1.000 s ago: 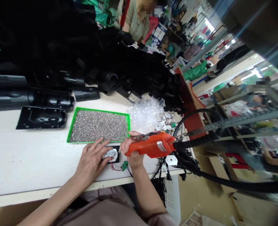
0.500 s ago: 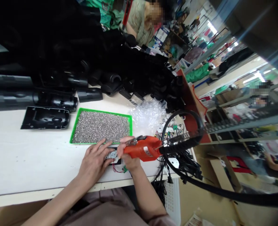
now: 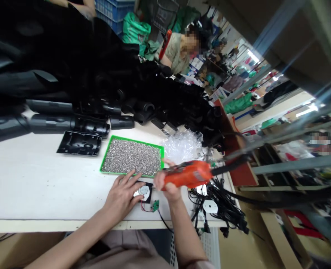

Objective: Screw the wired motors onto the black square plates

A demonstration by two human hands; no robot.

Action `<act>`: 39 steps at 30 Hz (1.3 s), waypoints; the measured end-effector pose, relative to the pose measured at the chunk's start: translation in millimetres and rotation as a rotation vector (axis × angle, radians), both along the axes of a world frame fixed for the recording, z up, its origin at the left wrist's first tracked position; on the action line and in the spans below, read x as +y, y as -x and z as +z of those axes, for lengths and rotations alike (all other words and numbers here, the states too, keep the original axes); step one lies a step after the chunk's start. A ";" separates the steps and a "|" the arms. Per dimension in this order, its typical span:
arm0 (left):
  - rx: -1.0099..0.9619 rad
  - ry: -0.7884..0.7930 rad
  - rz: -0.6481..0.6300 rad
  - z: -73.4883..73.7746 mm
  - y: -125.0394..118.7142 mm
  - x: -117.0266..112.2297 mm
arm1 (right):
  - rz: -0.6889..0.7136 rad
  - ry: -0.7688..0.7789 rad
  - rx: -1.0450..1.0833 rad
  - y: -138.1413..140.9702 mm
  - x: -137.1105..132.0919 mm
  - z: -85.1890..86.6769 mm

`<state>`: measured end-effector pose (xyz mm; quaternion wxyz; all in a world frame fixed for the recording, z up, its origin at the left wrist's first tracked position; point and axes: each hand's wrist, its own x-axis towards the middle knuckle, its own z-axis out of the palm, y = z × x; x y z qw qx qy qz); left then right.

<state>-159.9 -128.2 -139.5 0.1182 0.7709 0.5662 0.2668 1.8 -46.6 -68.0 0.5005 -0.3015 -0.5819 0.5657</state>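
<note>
The right hand (image 3: 168, 185) has drawn back, its fingers clenched round an orange corded tool (image 3: 188, 174), leaving the small motor (image 3: 144, 190) on the worktop (image 3: 42, 186) beside the left hand's (image 3: 122, 196) open, spread fingers.

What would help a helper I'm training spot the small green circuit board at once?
On the white workbench, find the green-rimmed tray of small metal pieces. Below its lower right corner, between the left hand and the right hand gripping an orange power tool, lies a small green circuit board. Thin red wires loop from it toward a black pad.
</note>
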 end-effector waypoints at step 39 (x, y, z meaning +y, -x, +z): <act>-1.667 0.948 0.476 28.2 -6.2 -17.6 | 0.047 -0.117 0.269 68.4 -33.6 14.6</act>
